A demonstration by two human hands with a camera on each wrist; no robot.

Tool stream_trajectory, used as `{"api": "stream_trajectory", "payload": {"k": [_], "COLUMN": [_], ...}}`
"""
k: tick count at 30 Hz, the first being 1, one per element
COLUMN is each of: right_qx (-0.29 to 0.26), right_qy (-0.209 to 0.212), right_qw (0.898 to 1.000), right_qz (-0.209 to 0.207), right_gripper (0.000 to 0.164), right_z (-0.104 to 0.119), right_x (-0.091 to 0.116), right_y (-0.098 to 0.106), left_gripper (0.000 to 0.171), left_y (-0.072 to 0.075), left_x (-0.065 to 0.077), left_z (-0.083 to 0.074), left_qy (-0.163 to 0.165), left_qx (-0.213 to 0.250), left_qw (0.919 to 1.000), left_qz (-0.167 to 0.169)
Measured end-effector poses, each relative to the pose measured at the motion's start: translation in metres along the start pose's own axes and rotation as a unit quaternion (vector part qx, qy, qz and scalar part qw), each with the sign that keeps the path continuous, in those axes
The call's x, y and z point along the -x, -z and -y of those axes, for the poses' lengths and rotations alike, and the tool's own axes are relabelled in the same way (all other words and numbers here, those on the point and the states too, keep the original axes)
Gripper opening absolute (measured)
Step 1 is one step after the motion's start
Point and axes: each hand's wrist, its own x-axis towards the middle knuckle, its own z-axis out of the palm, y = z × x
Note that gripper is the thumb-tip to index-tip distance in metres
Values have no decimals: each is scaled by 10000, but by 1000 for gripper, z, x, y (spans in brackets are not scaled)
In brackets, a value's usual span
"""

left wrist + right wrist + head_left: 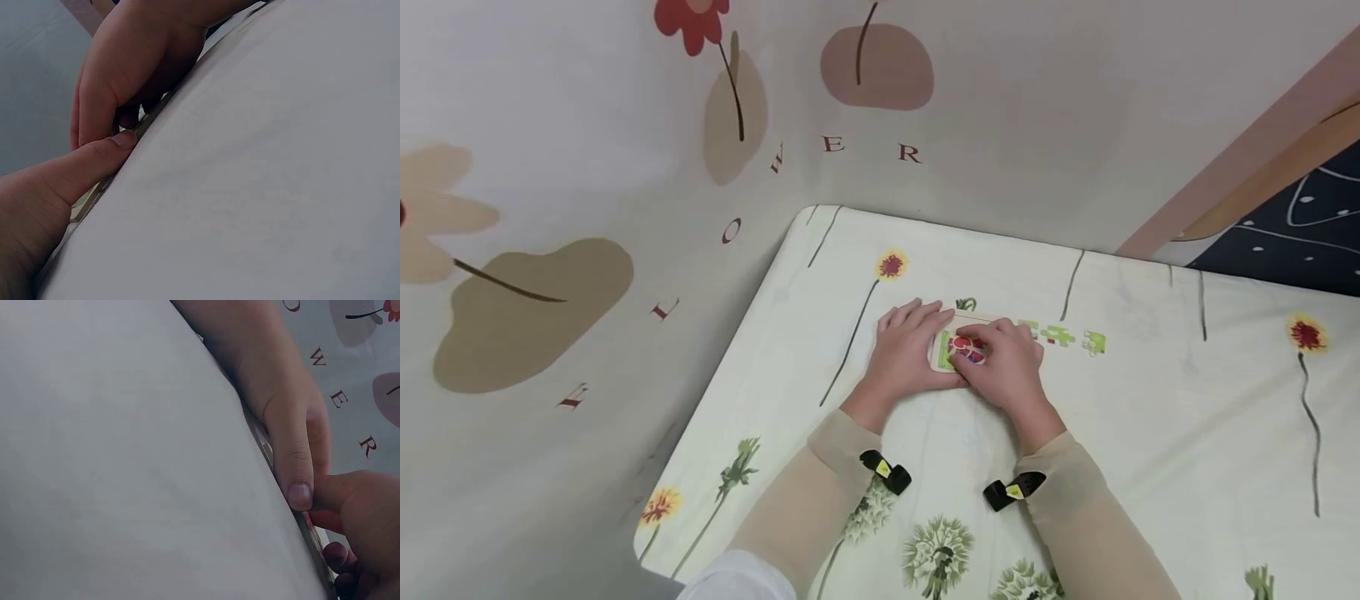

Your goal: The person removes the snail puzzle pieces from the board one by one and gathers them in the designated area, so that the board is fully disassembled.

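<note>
A small puzzle board (944, 353) with a light rim lies on the bed-like surface, a red, purple and green picture in it. My left hand (912, 347) rests along its left side, fingers stretched out, the thumb lying along the near edge. From the right, my right hand (1009, 365) reaches over the board and pinches a red and purple puzzle piece (968, 350) between thumb and index finger. My palm and fingers hide the board's right part. In the left wrist view, the left thumb (103, 156) touches the board's edge, close to the right fingers.
Several loose green puzzle pieces (1058, 336) lie in a row right of the board, one partly behind the right hand. The flower-print cloth (1150, 400) covers the surface. A patterned wall (1000, 167) stands behind and to the left.
</note>
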Motion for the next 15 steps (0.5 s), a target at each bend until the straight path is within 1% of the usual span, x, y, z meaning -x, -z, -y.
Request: {"api": "stream_trajectory", "payload": {"k": [5, 15], "right_qx": [-16, -96], "right_qy": [-101, -25], "right_qw": [9999, 9999], "right_qz": [33, -72], "right_gripper": [40, 37], "right_z": [2, 1], "right_x": [0, 0], "right_y": [1, 0], "left_gripper": [102, 104], "left_y": [-1, -3], "left_x": [-1, -1], "left_z": [0, 3], "left_qy": [4, -52], "left_qx": [-10, 32], "left_qw": [10000, 10000], "left_qz": [37, 1]}}
